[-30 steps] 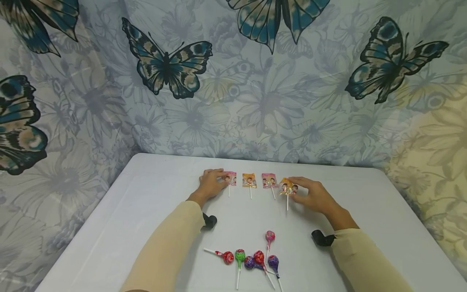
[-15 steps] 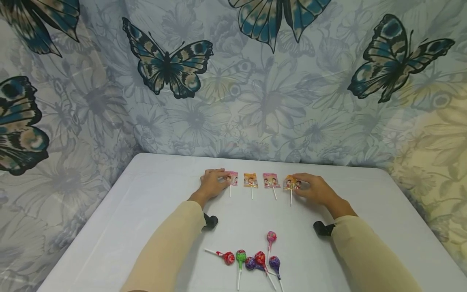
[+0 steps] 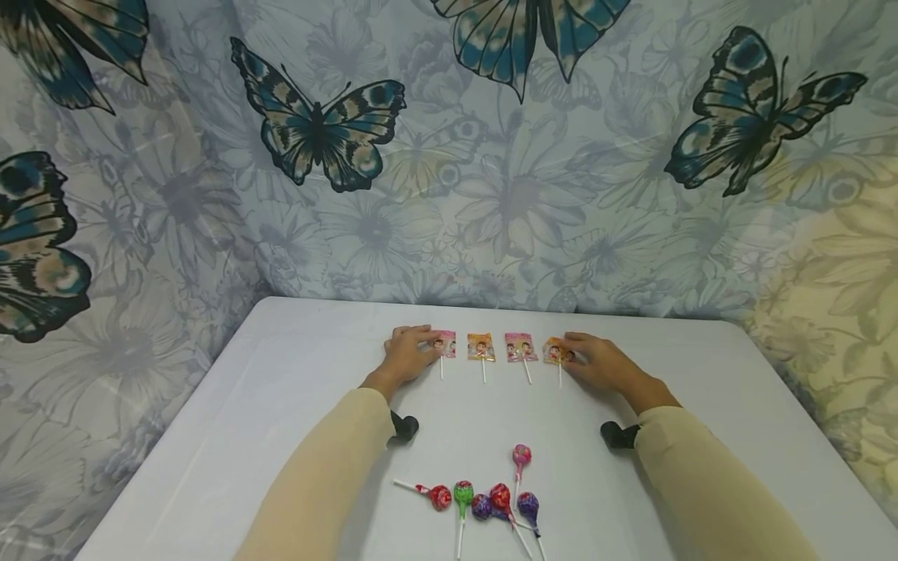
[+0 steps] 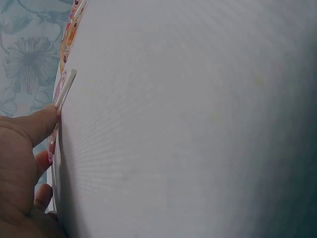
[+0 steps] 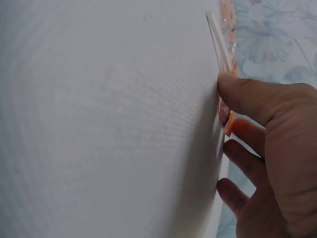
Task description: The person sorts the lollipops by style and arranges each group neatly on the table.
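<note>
On the far tabletop (image 3: 484, 417), fingers of the left hand (image 3: 407, 352) and right hand (image 3: 605, 363) respectively pinched the leftmost pink lollipop (image 3: 447, 343) and rightmost orange lollipop (image 3: 553, 352), which a dragging release could have skewed.

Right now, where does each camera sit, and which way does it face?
Head: worn on the person's head, looking forward and down over the white table toward the butterfly backdrop; both sleeves, the left hand and the right hand show.
Left wrist: worn there, looking low across the table at a pink-wrapped lollipop; part of the left hand shows.
Right wrist: worn there, likewise, at an orange-wrapped lollipop; part of the right hand shows.
Head and right wrist share that orange-wrapped lollipop.
</note>
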Demonstrator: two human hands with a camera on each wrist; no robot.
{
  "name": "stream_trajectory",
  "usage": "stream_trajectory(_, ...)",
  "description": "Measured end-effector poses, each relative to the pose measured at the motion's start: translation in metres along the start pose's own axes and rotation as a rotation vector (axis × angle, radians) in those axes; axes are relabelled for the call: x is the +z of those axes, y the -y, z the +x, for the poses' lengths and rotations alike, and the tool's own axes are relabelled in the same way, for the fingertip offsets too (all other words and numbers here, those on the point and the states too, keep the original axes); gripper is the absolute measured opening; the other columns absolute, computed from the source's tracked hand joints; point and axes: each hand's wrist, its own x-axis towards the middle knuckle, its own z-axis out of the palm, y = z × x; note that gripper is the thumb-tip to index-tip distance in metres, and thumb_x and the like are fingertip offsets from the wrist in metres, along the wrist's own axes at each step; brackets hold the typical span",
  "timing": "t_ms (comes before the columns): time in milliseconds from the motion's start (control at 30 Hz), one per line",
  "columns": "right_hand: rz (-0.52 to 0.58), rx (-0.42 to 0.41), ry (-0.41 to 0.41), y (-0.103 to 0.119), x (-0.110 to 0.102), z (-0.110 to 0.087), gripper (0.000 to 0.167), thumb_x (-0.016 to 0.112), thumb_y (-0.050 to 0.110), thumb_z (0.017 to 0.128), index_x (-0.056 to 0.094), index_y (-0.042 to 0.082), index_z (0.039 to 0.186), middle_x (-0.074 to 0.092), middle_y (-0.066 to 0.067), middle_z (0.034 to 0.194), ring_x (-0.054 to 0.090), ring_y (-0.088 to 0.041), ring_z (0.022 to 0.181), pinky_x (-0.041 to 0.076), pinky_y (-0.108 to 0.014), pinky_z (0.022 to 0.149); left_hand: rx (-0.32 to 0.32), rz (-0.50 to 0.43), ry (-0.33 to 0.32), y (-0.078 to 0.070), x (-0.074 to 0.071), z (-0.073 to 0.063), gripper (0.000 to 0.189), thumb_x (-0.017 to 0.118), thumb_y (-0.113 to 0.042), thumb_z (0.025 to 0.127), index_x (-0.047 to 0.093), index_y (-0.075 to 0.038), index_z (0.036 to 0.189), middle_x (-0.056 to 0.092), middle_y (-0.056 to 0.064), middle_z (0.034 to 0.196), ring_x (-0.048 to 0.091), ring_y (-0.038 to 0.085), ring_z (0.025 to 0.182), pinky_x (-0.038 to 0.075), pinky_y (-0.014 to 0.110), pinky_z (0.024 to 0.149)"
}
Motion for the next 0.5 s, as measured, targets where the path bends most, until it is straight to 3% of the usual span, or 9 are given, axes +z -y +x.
stream_trajectory(500,-0.025,0.010,-0.004,0.0013,0.0011,0.0005,0.045,0.065,0.011,0.093,0.054,-0.003,0.134,0.042,-0.028,0.141,0.036,-0.049,0.128,0.030,-0.061,0.102,-0.006,-0.012,-0.003,-0.0014,-0.0001,-0.0015,0.040,0.069,-0.027,0.090,0.064,-0.016,0.129,0.049,0.001,0.142,0.030,0.028,0.133,0.021,0.049,0.102)
